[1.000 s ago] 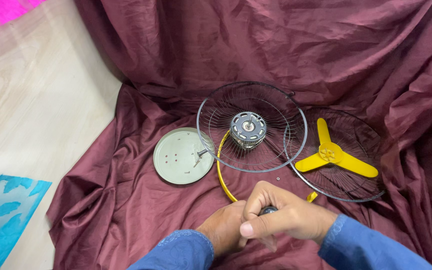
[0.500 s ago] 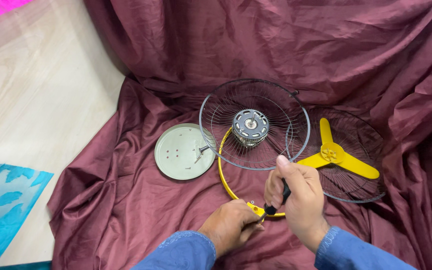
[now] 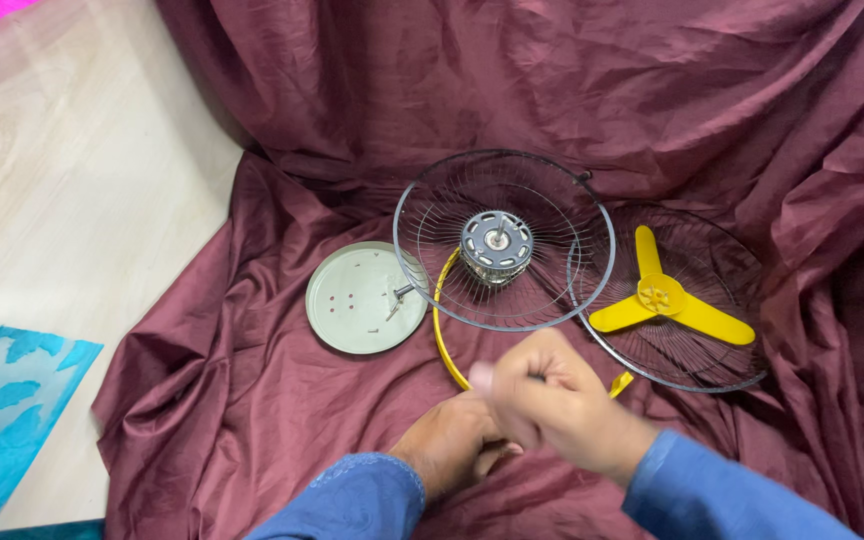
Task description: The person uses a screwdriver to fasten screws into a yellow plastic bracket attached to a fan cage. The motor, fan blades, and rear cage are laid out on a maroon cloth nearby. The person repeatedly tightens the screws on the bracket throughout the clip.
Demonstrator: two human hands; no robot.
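Both hands, left hand [image 3: 449, 445] and blurred right hand [image 3: 552, 400], clench over the yellow ring [image 3: 440, 335], contents hidden.

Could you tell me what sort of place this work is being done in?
Probably a home or small workshop floor: fan parts, a wire guard and yellow blade, lie on a maroon cloth spread over pale wood-look flooring.

Two wire fan guards [image 3: 542, 205] [image 3: 712, 345], one yellow blade [image 3: 664, 300], one round plate [image 3: 352, 300]

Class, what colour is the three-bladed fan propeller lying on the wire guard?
Yellow; the fan propeller shows clearly in the head view.
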